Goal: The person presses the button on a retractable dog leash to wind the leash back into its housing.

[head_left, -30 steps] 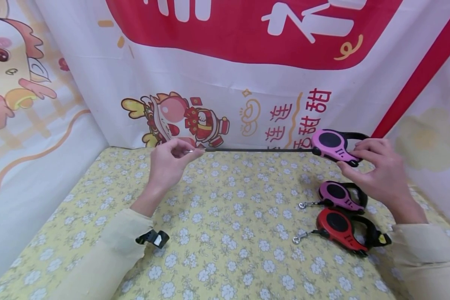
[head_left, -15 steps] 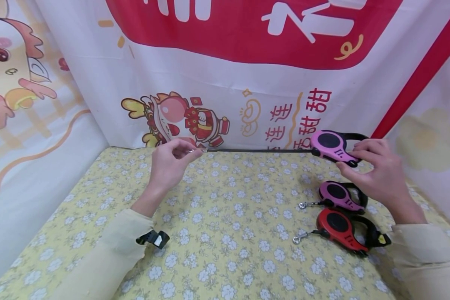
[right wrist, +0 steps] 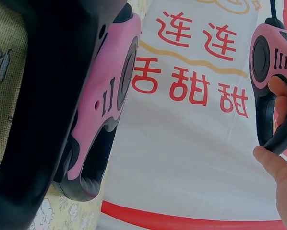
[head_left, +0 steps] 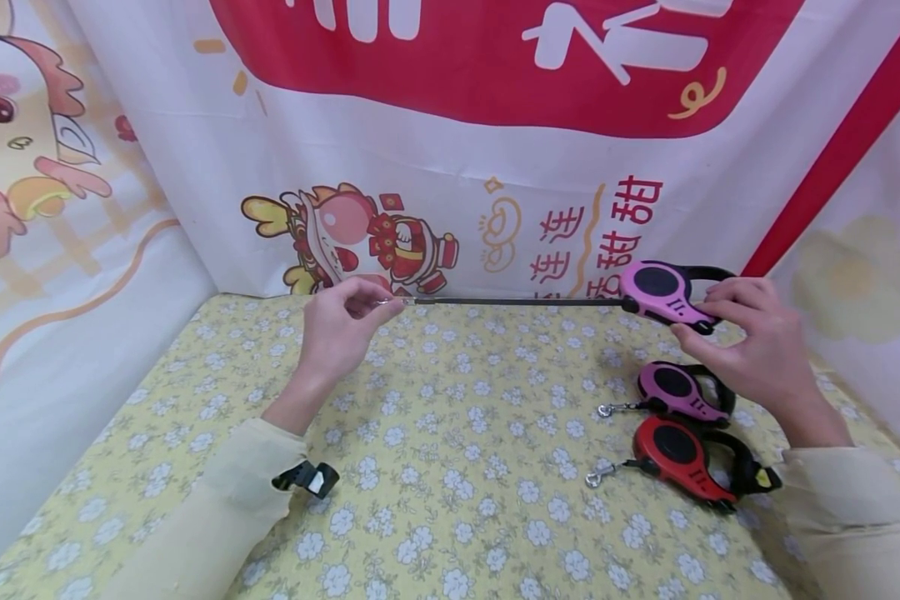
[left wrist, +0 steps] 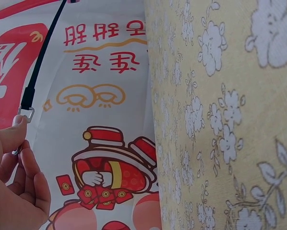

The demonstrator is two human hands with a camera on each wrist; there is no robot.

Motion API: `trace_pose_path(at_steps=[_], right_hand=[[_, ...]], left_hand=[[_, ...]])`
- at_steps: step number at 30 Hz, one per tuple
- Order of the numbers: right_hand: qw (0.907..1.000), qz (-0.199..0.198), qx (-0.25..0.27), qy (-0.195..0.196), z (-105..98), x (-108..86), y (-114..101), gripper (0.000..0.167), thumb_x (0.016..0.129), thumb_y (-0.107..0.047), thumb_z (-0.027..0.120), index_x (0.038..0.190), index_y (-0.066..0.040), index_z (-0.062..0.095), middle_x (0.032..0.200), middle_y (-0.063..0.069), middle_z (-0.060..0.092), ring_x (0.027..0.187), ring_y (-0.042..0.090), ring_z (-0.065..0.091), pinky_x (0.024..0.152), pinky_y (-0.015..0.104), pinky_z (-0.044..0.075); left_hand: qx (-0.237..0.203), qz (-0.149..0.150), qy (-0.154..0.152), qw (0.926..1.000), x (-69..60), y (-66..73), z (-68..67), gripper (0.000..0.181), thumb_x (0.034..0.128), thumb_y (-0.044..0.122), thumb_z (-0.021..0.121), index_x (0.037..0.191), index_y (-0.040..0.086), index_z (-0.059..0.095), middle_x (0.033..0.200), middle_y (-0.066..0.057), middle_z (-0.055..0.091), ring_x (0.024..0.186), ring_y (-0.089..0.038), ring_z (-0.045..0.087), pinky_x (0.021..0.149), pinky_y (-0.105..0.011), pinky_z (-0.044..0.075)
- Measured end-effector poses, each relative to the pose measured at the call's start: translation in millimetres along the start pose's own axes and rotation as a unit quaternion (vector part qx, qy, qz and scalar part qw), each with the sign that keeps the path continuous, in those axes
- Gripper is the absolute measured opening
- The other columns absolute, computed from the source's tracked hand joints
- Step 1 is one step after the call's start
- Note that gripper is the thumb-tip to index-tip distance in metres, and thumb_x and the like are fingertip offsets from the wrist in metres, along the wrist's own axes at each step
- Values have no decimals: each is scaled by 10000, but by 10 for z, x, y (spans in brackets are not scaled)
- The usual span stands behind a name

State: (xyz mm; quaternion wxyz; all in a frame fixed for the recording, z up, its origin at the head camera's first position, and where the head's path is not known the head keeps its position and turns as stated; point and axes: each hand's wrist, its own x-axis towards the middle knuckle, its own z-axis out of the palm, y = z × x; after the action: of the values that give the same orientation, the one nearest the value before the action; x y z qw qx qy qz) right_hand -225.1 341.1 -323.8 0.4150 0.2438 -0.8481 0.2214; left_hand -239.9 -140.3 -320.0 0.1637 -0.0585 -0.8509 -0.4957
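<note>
My right hand (head_left: 753, 333) grips a light pink retractable dog leash (head_left: 656, 283) by its handle side, held up at the table's back right. From its nose a black strap (head_left: 525, 301) runs straight and level to the left. At the strap's far end my left hand (head_left: 337, 325) pinches the metal snap hook (left wrist: 29, 114) between thumb and fingers; part of the hook is hidden by them. Below the right hand, a second pink retractable leash (head_left: 667, 387) and a red one (head_left: 667, 450) lie on the table, their hooks pointing left.
A floral yellow cloth (head_left: 450, 467) covers the table. White printed curtains (head_left: 450, 150) stand close behind and at both sides. A large black shape (right wrist: 57, 86), very near the right wrist camera, blocks part of that view.
Both hands keep their hold on the leash and its hook. The right hand and leash body have shifted very slightly left; the strap stays stretched out.
</note>
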Motion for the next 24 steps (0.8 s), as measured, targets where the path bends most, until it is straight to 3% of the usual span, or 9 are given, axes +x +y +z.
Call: trace_pose_path(at_steps=[9,19,24], right_hand=[[10000,3,-12,26,-5,-11,-12,608,867,-517,741,877,91,751,995,263,687,1018,403,540,921,67,285],[9999,-86,114,79,14,-13,16,737,887,-647,696,855,88,752,970,260,690,991,398,539,927,61,295],[10000,-41,79,8,22,-17,21,893,885,-782,623,856,102,751,984,272,692,995,414,527,911,60,285]], left_hand=[[-19,-68,-47,10000,-7,16,1,320,979,409,774,1111,119,752,1039,-79,723,912,-212,631,801,-299,523],[16,57,-42,10000,-2,-10,16,296,986,390,770,1108,121,758,1040,-78,734,907,-206,636,795,-287,520],[34,89,-32,9999,-7,-10,17,275,994,369,763,1116,123,757,1055,-78,738,914,-207,636,804,-284,522]])
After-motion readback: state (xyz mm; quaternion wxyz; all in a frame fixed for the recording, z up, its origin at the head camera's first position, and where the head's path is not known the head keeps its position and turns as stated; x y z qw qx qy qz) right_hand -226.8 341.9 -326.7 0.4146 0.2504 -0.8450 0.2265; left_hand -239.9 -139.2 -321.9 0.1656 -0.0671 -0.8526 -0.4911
